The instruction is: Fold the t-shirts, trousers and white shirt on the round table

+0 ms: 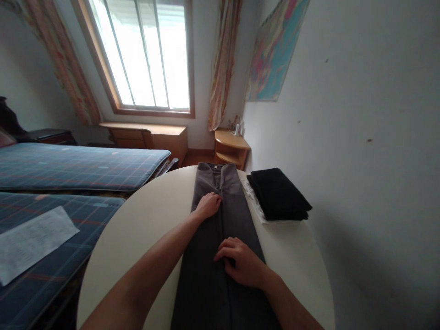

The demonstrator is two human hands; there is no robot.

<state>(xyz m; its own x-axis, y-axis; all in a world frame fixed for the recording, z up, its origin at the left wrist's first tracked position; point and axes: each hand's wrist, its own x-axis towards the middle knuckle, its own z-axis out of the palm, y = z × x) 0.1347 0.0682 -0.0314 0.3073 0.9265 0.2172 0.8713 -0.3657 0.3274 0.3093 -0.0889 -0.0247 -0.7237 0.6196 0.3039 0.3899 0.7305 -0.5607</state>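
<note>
A pair of dark grey trousers [237,206] lies lengthwise on a round white table [144,229], waistband at the far edge, legs running towards me. My left hand [208,205] rests on the upper part, just below the fly, its fingers slightly bent over the middle line and no cloth visibly gripped. Nearer to me, my right hand [240,261] lies on the legs with loosely curved fingers, the thumb apart from the index finger. To the right of the trousers is a folded black cloth item [278,195] on top of a white folded one [252,197].
Two beds with blue plaid mattresses [79,165] stand at the left, a printed sheet [37,243] on the nearer one. A wall [371,192] runs close along the right. Beyond the table are a wooden desk [168,130] and a corner shelf [233,140].
</note>
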